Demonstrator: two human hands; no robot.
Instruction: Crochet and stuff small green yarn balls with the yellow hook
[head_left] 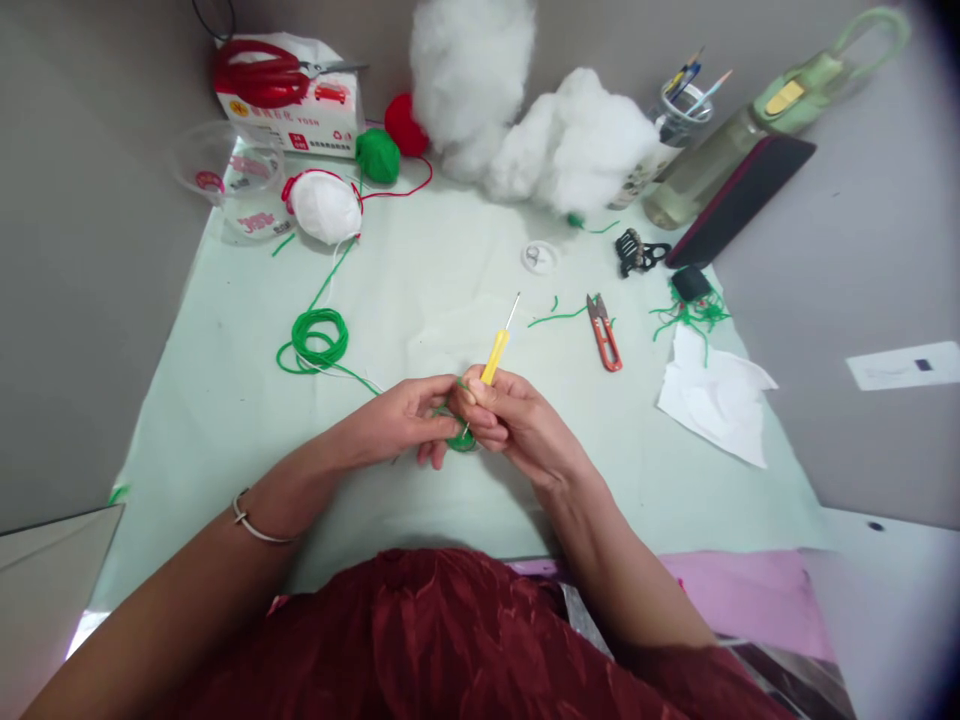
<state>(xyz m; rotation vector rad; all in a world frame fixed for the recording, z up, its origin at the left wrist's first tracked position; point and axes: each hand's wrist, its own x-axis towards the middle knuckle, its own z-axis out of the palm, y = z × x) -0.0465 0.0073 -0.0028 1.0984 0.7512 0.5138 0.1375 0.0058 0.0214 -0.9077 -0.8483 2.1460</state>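
While the right hand (517, 415) is gripping a yellow-handled hook (496, 355), fingers folded snugly around it and one metal tip pointing away from the body, the left hand (409, 420) is curling, partly open, at a small green yarn piece (461, 440); cannot tell whether it is pinching it. The piece is sitting between both hands, partly hidden by fingers. Farther out, crumpled white paper (712, 400) and red-handled snips (606, 338) are lying to the right, a green yarn coil (341, 340) to the left. Beyond, a white bundle (326, 207) is resting before a green ball (378, 156); white stuffing (472, 80) is heaping up behind.
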